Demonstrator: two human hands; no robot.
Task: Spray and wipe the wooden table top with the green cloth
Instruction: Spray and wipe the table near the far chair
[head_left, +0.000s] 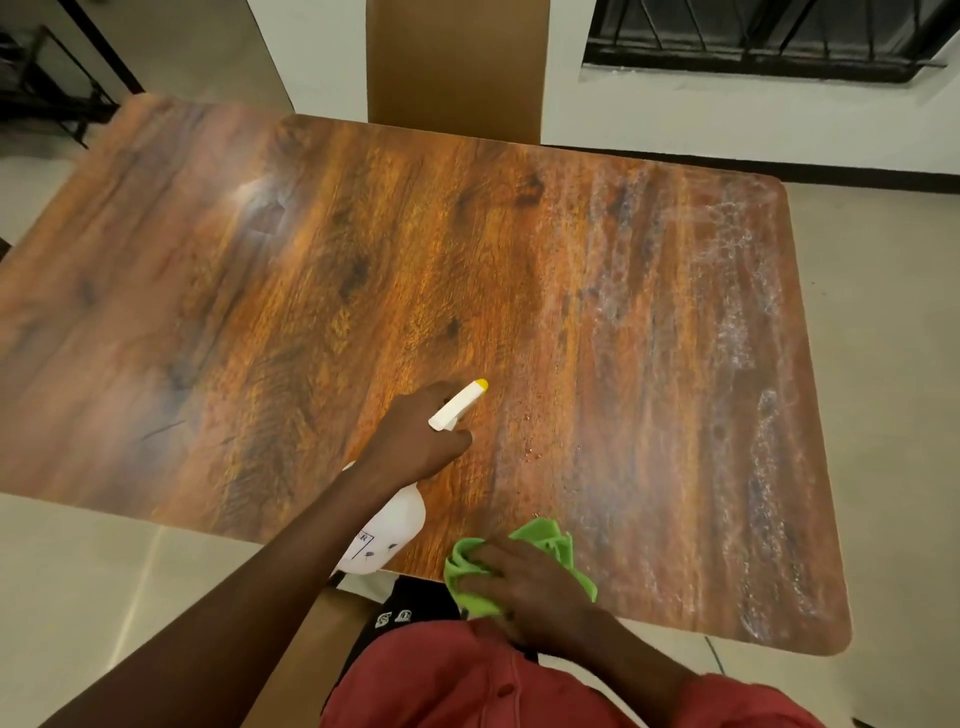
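Observation:
The wooden table top (363, 270) fills most of the view, with foamy wet streaks along its right side. My left hand (415, 434) grips a white spray bottle (387, 535) over the table's near middle; its yellow-tipped nozzle (460, 402) points toward the far right. My right hand (524, 582) presses on a crumpled green cloth (545, 540) at the table's near edge. Part of the cloth is hidden under the hand.
A brown chair back (457, 62) stands at the table's far edge. A white wall with a barred window (769, 36) lies at the back right. Pale floor tiles (893, 415) surround the table. A dark frame (52, 88) stands at far left.

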